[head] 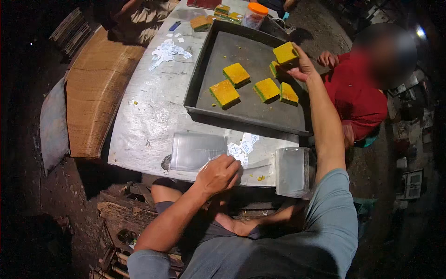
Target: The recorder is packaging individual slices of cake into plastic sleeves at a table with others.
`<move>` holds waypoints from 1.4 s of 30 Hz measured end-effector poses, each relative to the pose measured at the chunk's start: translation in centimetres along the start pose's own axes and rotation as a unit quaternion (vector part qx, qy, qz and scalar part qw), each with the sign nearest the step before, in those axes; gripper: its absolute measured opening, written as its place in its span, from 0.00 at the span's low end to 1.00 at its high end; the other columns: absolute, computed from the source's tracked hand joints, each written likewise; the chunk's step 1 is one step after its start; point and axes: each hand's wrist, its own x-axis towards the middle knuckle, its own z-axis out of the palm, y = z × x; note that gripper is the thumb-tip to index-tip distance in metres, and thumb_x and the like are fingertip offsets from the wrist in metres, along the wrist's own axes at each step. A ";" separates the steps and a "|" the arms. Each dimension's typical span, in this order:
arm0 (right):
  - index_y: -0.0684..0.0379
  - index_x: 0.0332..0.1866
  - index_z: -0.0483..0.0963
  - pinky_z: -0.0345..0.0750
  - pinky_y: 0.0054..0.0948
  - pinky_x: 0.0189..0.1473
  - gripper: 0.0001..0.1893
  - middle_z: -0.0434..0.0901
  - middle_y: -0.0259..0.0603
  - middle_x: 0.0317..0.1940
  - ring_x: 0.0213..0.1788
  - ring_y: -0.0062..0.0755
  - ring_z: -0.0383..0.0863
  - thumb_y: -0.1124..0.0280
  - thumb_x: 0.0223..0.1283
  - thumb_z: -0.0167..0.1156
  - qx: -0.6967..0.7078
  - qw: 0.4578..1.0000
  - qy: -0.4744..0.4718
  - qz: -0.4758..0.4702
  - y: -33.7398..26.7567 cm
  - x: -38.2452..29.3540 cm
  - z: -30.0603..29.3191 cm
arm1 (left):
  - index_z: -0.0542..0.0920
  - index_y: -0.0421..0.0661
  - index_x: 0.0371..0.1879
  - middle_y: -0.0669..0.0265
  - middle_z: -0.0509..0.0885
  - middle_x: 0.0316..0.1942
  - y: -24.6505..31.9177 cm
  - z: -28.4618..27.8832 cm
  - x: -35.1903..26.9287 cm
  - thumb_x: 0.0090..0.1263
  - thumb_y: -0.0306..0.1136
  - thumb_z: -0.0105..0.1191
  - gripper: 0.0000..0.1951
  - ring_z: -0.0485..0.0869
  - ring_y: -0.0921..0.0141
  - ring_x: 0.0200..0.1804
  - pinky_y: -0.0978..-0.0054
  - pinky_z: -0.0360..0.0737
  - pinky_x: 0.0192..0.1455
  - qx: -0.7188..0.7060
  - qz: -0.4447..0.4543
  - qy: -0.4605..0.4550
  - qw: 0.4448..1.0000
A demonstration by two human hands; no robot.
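My right hand (302, 64) grips a square piece of yellow-and-green cake (285, 53) over the far right part of a dark metal baking tray (249, 122). Below it, partly hidden, another cake piece (274, 69) touches the tray floor. Several more stand in the tray, among them a whole square (224, 93) and a narrower cut piece (289, 95). At the table's near edge my left hand (219, 174) is curled, its fingertips hidden. It is beside a stack of clear plastic bags (198, 150) and small printed paper labels (244, 148).
A second pack of clear plastic bags (292, 171) overhangs the table's (139, 129) near edge. More labels (169, 50), a blue lighter (175, 26), wrapped cakes (202, 23) and an orange-lidded jar (255, 15) lie farther off. A person in red (355, 94) sits at the right. A wooden bench (94, 87) flanks the left.
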 end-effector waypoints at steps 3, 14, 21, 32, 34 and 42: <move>0.61 0.53 0.74 0.82 0.44 0.53 0.18 0.82 0.45 0.48 0.51 0.39 0.84 0.62 0.63 0.63 -0.114 0.989 -0.090 -0.033 0.7 -1.3 -0.1 | 0.78 0.44 0.48 0.57 0.80 0.38 -0.3 0.2 -0.1 0.55 0.27 0.61 0.19 0.81 0.56 0.42 0.62 0.80 0.43 0.015 -0.018 -0.034 0.999; 0.60 0.58 0.69 0.82 0.32 0.48 0.20 0.79 0.37 0.47 0.49 0.30 0.81 0.68 0.63 0.63 -0.121 0.985 0.064 -0.103 6.9 -23.0 7.4 | 0.80 0.36 0.45 0.58 0.86 0.41 0.2 -0.9 1.0 0.76 0.38 0.51 0.15 0.84 0.71 0.42 0.74 0.79 0.42 -0.499 -0.282 0.103 0.813; 0.59 0.59 0.69 0.78 0.23 0.41 0.20 0.78 0.34 0.46 0.46 0.24 0.80 0.69 0.65 0.61 -0.087 0.982 0.087 -0.147 13.2 -35.2 4.1 | 0.76 0.40 0.46 0.60 0.83 0.46 4.9 -1.8 0.5 0.74 0.44 0.54 0.17 0.83 0.71 0.44 0.75 0.80 0.41 -0.640 -0.406 0.125 0.640; 0.64 0.66 0.63 0.73 0.32 0.61 0.24 0.76 0.41 0.54 0.56 0.32 0.77 0.78 0.64 0.58 0.111 0.985 0.079 -0.101 23.1 -42.3 9.2 | 0.71 0.37 0.54 0.55 0.79 0.56 8.8 0.3 -1.9 0.75 0.42 0.51 0.20 0.78 0.64 0.58 0.69 0.79 0.57 -0.697 -0.398 0.122 0.584; 0.64 0.65 0.63 0.73 0.32 0.61 0.24 0.76 0.41 0.54 0.56 0.31 0.77 0.78 0.65 0.58 0.120 0.982 0.099 -0.111 23.7 -42.2 8.8 | 0.73 0.39 0.53 0.56 0.79 0.55 10.2 0.0 -2.3 0.73 0.43 0.55 0.20 0.78 0.66 0.58 0.66 0.79 0.59 -0.685 -0.407 0.118 0.592; 0.58 0.65 0.65 0.77 0.37 0.58 0.20 0.75 0.39 0.57 0.59 0.33 0.77 0.68 0.70 0.55 0.178 0.973 0.119 -0.081 24.7 -42.2 7.2 | 0.75 0.33 0.51 0.52 0.82 0.49 11.4 1.4 -3.6 0.74 0.52 0.50 0.28 0.85 0.65 0.46 0.74 0.84 0.42 -0.563 -0.456 0.180 0.665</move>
